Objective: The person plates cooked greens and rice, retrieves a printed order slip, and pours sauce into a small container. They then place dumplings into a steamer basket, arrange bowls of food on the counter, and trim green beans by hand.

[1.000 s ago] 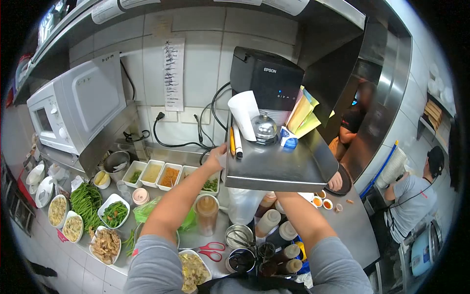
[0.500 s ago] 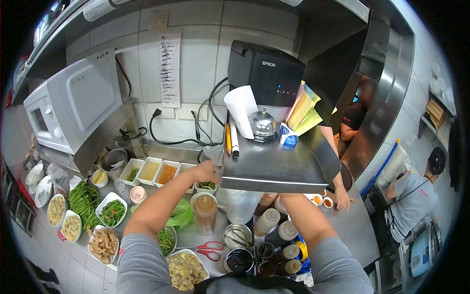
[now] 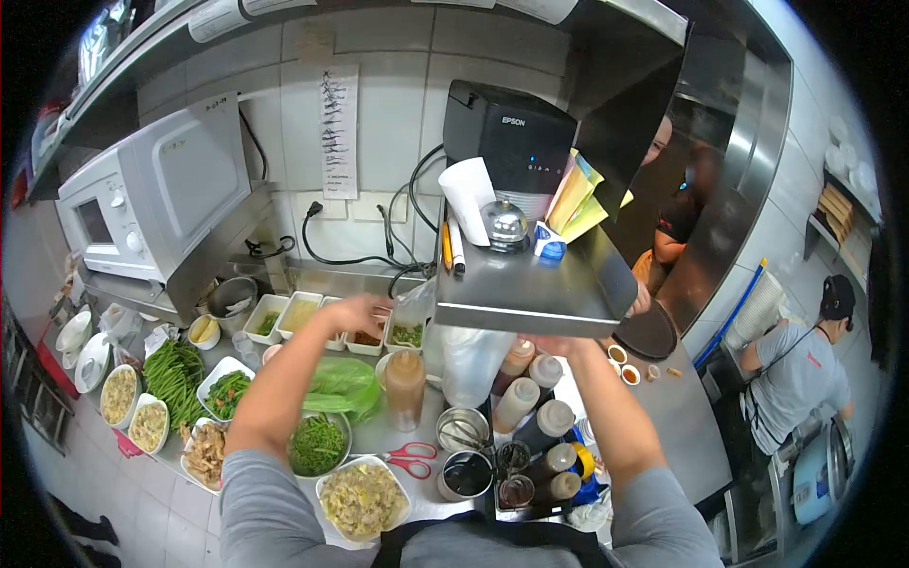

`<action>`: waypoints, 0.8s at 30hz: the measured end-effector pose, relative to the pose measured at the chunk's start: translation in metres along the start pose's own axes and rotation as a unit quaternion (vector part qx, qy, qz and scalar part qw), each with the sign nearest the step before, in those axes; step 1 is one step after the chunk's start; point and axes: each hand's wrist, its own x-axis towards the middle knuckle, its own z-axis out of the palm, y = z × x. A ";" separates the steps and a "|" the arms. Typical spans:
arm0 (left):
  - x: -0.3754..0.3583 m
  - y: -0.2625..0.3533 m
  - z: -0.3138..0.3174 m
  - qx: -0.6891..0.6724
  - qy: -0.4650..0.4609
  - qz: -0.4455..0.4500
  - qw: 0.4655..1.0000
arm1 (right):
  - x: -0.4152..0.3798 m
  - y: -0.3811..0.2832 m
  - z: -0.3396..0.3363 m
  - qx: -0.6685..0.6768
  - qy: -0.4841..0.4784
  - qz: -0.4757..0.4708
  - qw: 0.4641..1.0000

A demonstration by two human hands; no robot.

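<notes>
My left hand (image 3: 352, 317) reaches over the row of small white containers at the back of the counter. Its fingers are stretched and a little apart, above a container of dark reddish-brown food (image 3: 365, 338); nothing shows in them. Right beside it are a container of chopped greens (image 3: 407, 334) and a clear plastic bag (image 3: 414, 301). My right hand (image 3: 557, 345) is under the front edge of the steel shelf (image 3: 530, 319), behind the sauce bottles (image 3: 517, 402). The shelf hides its fingers. A stack of clear plastic cups (image 3: 470, 369) stands between my two arms.
A bowl of cabbage-like food (image 3: 363, 499), red scissors (image 3: 412, 459), a green plastic bag (image 3: 343, 386) and a brown-sauce bottle (image 3: 404, 393) are near me. A printer (image 3: 511, 142) and bell (image 3: 506, 227) sit on the shelf. Another person's hand (image 3: 640, 299) is at its right; a co-worker (image 3: 800, 379) stands farther right.
My left hand has moved left from the clear bag to above the containers. My right arm has shifted slightly. The other person's hand has drawn back from the sauce cups toward the shelf.
</notes>
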 end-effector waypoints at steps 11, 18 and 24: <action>-0.261 0.100 -0.003 0.111 0.224 -0.002 0.968 | -0.216 0.025 0.124 -0.122 0.212 -0.205 0.948; -0.429 0.150 0.079 0.114 0.413 -0.072 0.901 | -0.274 0.041 0.140 -0.167 0.159 -0.217 0.949; -0.521 0.137 0.138 0.065 0.536 -0.131 0.831 | -0.267 0.055 0.169 -0.189 0.094 -0.191 0.959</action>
